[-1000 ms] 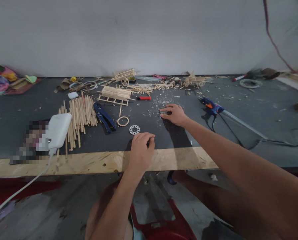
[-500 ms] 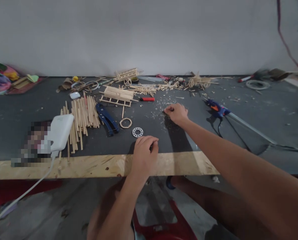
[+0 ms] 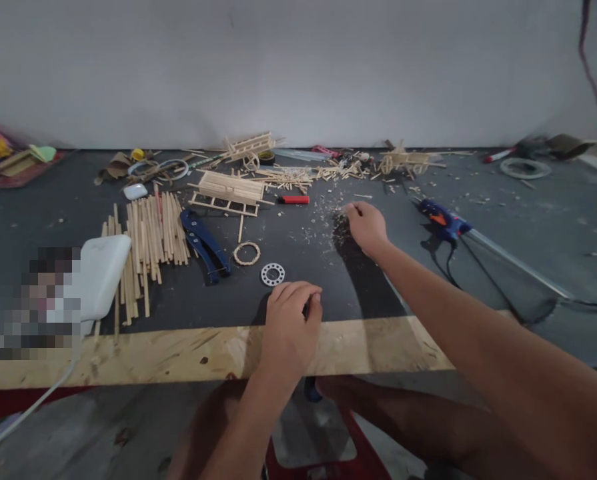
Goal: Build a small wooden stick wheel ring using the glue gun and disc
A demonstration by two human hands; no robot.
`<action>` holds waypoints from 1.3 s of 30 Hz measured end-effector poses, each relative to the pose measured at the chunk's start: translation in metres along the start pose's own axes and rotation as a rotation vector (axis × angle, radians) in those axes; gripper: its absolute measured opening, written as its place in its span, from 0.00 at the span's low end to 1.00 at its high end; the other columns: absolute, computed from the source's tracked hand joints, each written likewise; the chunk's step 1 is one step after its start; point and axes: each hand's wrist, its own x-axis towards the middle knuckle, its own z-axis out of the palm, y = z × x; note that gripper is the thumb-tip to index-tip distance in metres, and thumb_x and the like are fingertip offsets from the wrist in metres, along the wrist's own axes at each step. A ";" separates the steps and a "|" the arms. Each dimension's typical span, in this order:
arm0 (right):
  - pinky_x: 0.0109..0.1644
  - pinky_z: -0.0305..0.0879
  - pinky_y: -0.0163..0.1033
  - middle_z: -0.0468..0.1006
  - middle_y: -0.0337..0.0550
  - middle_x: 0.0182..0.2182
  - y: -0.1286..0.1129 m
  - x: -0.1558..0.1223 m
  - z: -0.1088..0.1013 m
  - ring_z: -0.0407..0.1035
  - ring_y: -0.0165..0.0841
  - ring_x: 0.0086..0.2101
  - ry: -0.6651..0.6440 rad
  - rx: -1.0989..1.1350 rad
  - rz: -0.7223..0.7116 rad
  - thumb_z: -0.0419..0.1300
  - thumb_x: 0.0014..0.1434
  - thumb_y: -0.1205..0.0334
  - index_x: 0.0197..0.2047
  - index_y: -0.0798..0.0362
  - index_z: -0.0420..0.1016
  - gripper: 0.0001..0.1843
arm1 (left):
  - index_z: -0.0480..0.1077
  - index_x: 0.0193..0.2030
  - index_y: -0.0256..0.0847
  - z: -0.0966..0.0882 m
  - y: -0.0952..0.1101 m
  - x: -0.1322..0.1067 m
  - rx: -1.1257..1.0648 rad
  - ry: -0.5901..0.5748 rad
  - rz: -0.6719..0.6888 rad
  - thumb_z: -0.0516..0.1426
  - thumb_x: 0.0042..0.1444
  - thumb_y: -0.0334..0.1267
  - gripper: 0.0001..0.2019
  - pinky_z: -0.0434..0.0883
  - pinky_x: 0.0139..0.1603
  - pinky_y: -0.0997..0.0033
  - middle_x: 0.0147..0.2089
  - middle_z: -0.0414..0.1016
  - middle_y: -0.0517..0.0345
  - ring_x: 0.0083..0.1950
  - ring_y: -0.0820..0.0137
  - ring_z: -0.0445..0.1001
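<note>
Those pale scraps (image 3: 322,219) are probably near weightless, stiff and fiddly, so I'd pinch them by the ends; they're on the dark tabletop (image 3: 218,310) just left of the right hand (image 3: 369,228), whose fingertips look pressed together, can't tell on what. Left hand (image 3: 293,321) is loosely curled, can't tell if it's holding anything, just near of the white ring (image 3: 264,275).
</note>
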 end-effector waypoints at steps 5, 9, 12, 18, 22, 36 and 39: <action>0.54 0.59 0.50 0.73 0.48 0.52 0.007 -0.006 -0.014 0.64 0.46 0.53 -0.144 -0.032 -0.125 0.54 0.58 0.47 0.51 0.46 0.74 0.22 | 0.73 0.39 0.43 0.000 0.000 0.000 0.014 -0.013 -0.002 0.52 0.59 0.30 0.09 0.65 0.55 0.58 0.44 0.78 0.56 0.49 0.64 0.71; 0.61 0.46 0.60 0.63 0.50 0.61 0.013 -0.008 -0.016 0.51 0.54 0.61 -0.178 -0.100 -0.110 0.62 0.47 0.41 0.59 0.45 0.68 0.37 | 0.73 0.39 0.43 0.000 0.000 0.000 0.005 -0.021 -0.009 0.51 0.60 0.31 0.09 0.65 0.56 0.58 0.44 0.78 0.57 0.49 0.64 0.71; 0.61 0.45 0.62 0.64 0.51 0.60 0.013 -0.005 -0.015 0.51 0.56 0.60 -0.175 -0.127 -0.045 0.61 0.48 0.40 0.58 0.45 0.69 0.36 | 0.73 0.39 0.43 0.000 0.000 -0.002 -0.009 -0.020 -0.005 0.51 0.60 0.31 0.09 0.65 0.56 0.58 0.44 0.78 0.56 0.49 0.64 0.71; 0.58 0.51 0.59 0.69 0.49 0.53 0.008 0.002 -0.012 0.56 0.52 0.56 -0.116 -0.123 0.037 0.62 0.49 0.43 0.50 0.42 0.75 0.25 | 0.73 0.40 0.43 -0.004 -0.001 -0.006 -0.010 -0.034 -0.014 0.51 0.60 0.31 0.10 0.65 0.56 0.58 0.45 0.78 0.56 0.51 0.63 0.70; 0.55 0.53 0.59 0.71 0.49 0.49 0.006 0.007 -0.008 0.59 0.52 0.53 -0.042 -0.101 0.076 0.62 0.51 0.46 0.42 0.43 0.78 0.17 | 0.73 0.40 0.43 -0.004 -0.001 -0.005 -0.031 -0.018 -0.018 0.51 0.60 0.30 0.09 0.66 0.56 0.58 0.44 0.78 0.56 0.50 0.64 0.70; 0.43 0.59 0.50 0.76 0.50 0.34 0.013 0.011 0.001 0.68 0.42 0.37 0.208 0.057 0.230 0.54 0.56 0.59 0.32 0.52 0.72 0.08 | 0.73 0.40 0.43 -0.009 -0.002 -0.003 -0.045 -0.042 -0.046 0.51 0.60 0.31 0.09 0.67 0.55 0.58 0.45 0.78 0.56 0.51 0.63 0.70; 0.40 0.59 0.44 0.75 0.47 0.31 0.014 0.007 -0.003 0.66 0.38 0.34 0.266 0.128 0.222 0.52 0.57 0.58 0.33 0.52 0.71 0.10 | 0.73 0.40 0.44 -0.009 -0.001 -0.002 -0.048 -0.044 -0.057 0.51 0.60 0.31 0.09 0.67 0.55 0.57 0.45 0.78 0.56 0.51 0.63 0.71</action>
